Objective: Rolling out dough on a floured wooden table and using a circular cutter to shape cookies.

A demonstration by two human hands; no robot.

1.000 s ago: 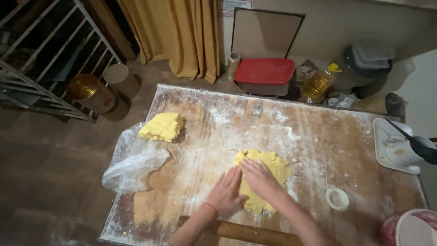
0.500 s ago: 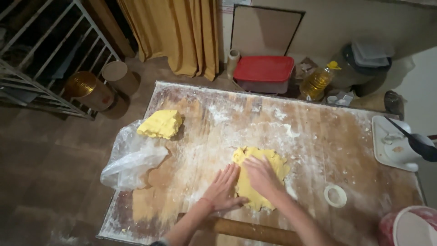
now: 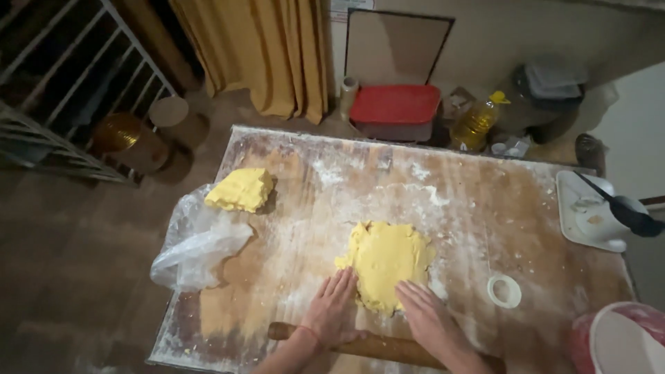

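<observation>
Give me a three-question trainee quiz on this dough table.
1. True or false: the rolling pin lies on top of the flattened dough.
2. What lies partly on the plastic bag? A) a dough block B) a knife C) the white ring
3. Fill in: both hands rest palm-down at the dough's ____ edge.

Key
1. False: it lies nearer the person, under the left hand and right hand.
2. A: the dough block.
3. Near: fingers at it, no grip.

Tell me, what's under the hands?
A wooden rolling pin lies under the left hand and right hand. Their fingertips reach the flat yellow dough. The pin's middle and the floury table beneath are covered.
</observation>
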